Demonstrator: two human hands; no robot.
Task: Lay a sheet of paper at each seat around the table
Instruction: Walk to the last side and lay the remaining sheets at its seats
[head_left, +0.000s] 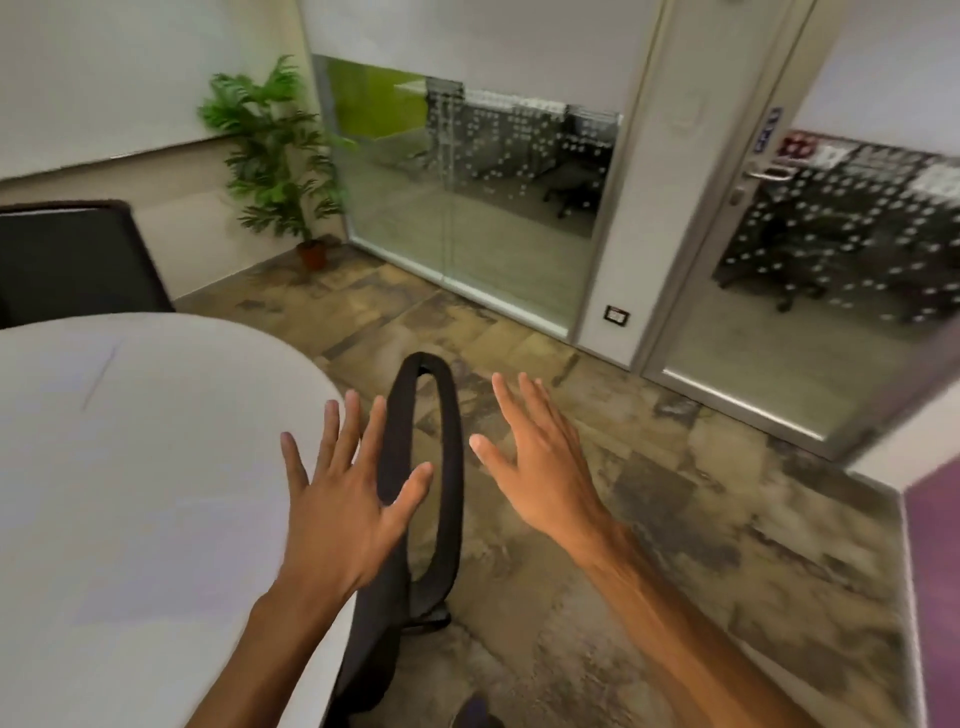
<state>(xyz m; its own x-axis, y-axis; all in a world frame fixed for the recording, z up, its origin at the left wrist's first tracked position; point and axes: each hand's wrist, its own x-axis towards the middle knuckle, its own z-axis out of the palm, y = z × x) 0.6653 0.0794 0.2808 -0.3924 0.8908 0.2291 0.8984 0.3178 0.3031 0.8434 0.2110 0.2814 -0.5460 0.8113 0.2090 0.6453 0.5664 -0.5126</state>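
A round white table (130, 467) fills the lower left of the head view. No sheet of paper shows on it or in my hands. A black office chair (441, 499) is tucked at the table's right edge, its backrest seen edge-on. My left hand (348, 483) hovers with fingers spread over the table's rim and the chair's backrest. My right hand (535, 457) is held flat with straight fingers just right of the backrest, above the floor. Neither hand holds anything.
A second black chair (78, 260) stands at the table's far left side. A potted plant (280, 161) sits in the corner by a glass wall (467, 197). A glass door (810, 270) is at the right. Mottled carpet (649, 509) lies between.
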